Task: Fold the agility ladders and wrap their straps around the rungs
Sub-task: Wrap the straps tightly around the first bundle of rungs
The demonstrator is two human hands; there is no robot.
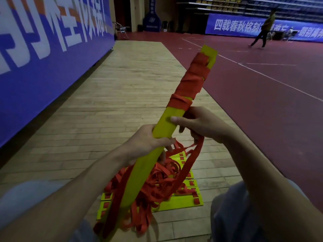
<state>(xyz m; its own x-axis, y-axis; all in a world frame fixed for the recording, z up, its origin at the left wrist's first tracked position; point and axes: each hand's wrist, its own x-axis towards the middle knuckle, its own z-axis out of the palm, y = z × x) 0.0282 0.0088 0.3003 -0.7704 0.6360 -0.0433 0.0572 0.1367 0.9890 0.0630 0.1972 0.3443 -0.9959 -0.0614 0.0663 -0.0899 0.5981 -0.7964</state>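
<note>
A stacked bundle of yellow rungs (167, 126) slants up from the floor toward the upper right. Red strap (194, 79) is wound around its upper half. My left hand (148, 142) grips the bundle around its middle. My right hand (197, 123) holds the bundle just below the wrapping, thumb across the yellow face, and a loose red strap (194, 156) runs down from its fingers. Below lies a heap of tangled red straps (157, 182) over more yellow rungs (181, 201) flat on the floor.
A blue banner wall (43, 63) runs along the left of the wooden floor strip (111, 95). Red court floor (262, 95) spreads to the right, where a person (262, 30) walks far off. My knees frame the pile at both lower corners.
</note>
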